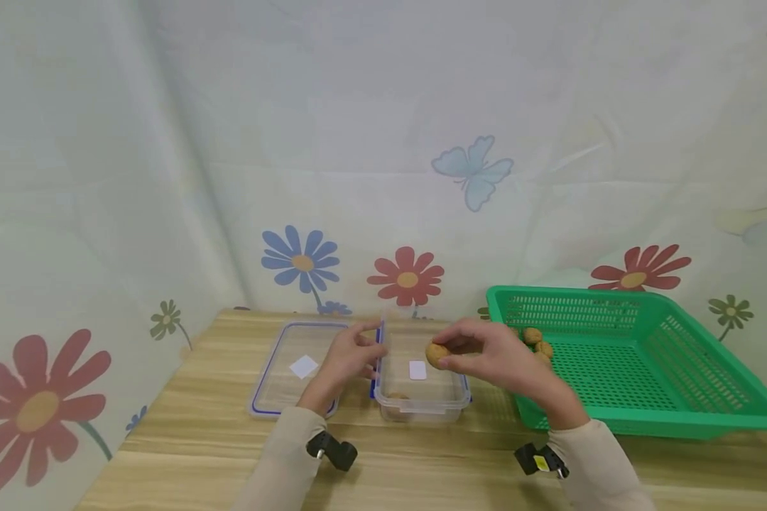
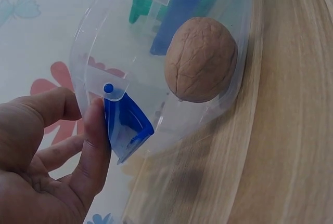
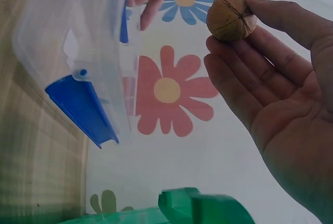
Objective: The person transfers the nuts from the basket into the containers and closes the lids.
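Observation:
Between thumb and fingertips, my right hand [image 1: 503, 360] pinches a walnut [image 1: 437, 355] above the right part of a clear plastic box [image 1: 425, 407]. My left hand [image 1: 343, 360] holds the box's left rim, its thumb by a blue clip [image 2: 125, 122] in the left wrist view. Another walnut [image 2: 201, 59] lies inside the box, near its front left corner, and shows through the wall. In the right wrist view, a second blue clip [image 3: 83, 107] hangs open on the box's other side. A white label [image 1: 417, 370] is visible through the box.
Left of the box, a clear lid [image 1: 276, 369] with a blue seal lies flat on the wooden table [image 1: 192, 440]. A green basket [image 1: 620, 422] stands at the right, with several walnuts [image 1: 533, 336] at its left end. A flowered curtain [image 1: 358, 142] hangs behind.

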The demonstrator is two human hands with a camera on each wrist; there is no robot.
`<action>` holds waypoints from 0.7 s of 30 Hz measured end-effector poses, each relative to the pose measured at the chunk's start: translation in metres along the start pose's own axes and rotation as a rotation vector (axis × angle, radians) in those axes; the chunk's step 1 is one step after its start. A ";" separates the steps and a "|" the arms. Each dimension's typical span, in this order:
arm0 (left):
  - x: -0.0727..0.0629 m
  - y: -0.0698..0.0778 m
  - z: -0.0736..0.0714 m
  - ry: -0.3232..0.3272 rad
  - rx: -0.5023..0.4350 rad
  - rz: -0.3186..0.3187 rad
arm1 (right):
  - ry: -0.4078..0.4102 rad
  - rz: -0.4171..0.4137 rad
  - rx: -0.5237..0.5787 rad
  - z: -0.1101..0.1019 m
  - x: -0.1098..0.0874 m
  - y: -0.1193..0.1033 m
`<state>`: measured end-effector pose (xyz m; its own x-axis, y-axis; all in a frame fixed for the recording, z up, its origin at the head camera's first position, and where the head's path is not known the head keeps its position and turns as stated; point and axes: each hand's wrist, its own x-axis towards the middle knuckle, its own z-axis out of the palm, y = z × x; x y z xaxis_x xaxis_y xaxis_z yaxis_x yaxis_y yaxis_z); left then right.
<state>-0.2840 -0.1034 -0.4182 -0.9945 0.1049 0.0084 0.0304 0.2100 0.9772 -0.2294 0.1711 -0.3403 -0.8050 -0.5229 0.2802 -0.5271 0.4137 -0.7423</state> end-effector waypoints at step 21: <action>0.004 -0.003 -0.002 -0.012 -0.015 0.007 | -0.149 -0.031 -0.093 0.044 0.015 0.023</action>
<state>-0.2879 -0.1060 -0.4206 -0.9929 0.1182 0.0125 0.0355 0.1946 0.9802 -0.2411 0.1399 -0.3797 -0.7421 -0.6385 0.2038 -0.5799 0.4593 -0.6729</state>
